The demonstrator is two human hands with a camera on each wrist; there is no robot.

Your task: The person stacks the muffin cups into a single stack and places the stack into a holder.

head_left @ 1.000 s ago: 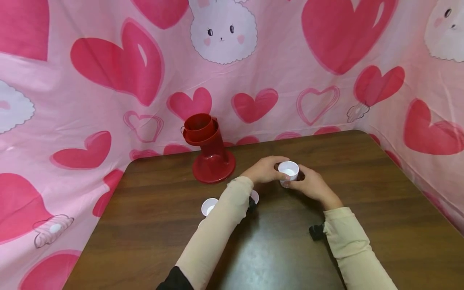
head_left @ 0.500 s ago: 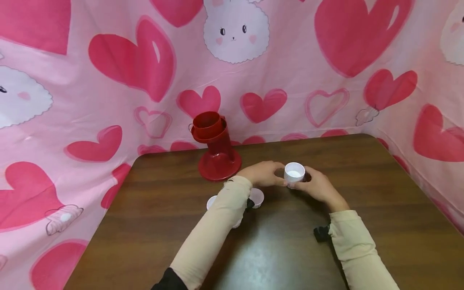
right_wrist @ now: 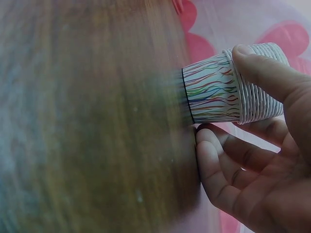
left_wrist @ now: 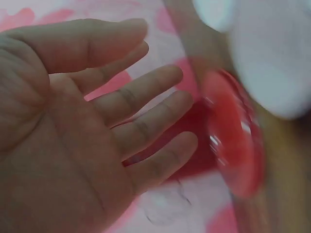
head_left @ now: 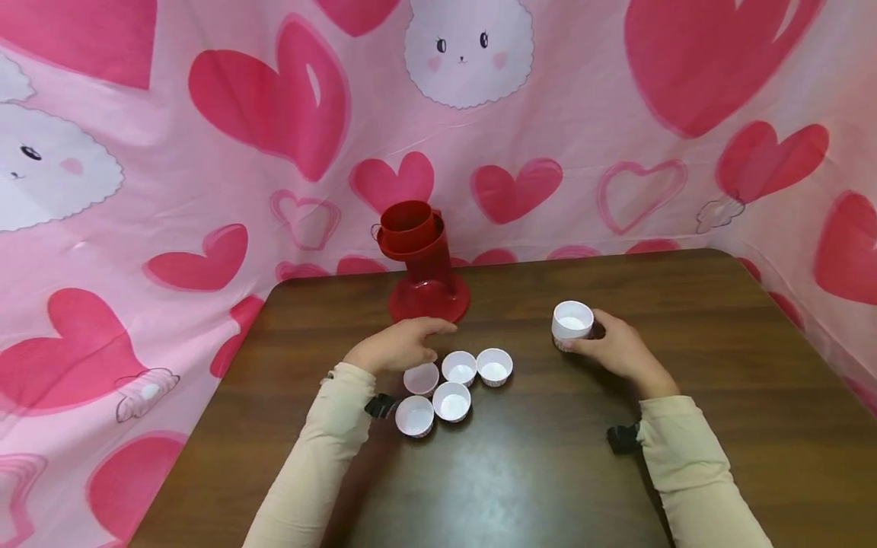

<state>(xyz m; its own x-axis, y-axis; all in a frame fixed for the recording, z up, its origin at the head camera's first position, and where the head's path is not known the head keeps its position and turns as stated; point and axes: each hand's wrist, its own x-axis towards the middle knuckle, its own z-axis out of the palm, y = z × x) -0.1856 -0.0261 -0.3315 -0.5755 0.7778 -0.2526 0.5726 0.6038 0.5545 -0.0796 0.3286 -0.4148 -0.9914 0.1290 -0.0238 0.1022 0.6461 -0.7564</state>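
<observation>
In the head view my right hand (head_left: pixel 620 352) pinches a stack of white paper cups (head_left: pixel 572 321) right of the table's middle. The right wrist view shows its thumb on the many stacked rims, above the wavy coloured lines of the lowest cup (right_wrist: pixel 211 92). That cup's base is at the tabletop. My left hand (head_left: pixel 397 346) hovers with fingers extended and nothing in its grasp, beside several single cups. Among these are a front cup (head_left: pixel 415 417) and a right-hand cup (head_left: pixel 495 367). The left wrist view shows its palm (left_wrist: pixel 63 145) and spread fingers.
A red stand (head_left: pixel 429 298) with a wide round base and a red cup-like top (head_left: pixel 408 228) is at the back, just beyond my left hand. A pink heart-print cloth (head_left: pixel 507 137) hangs behind the brown wooden table (head_left: pixel 548 472).
My left hand has let go of the stack and moved left over the single cups, uncovering them. My right hand still holds the stack. The head view has shifted slightly.
</observation>
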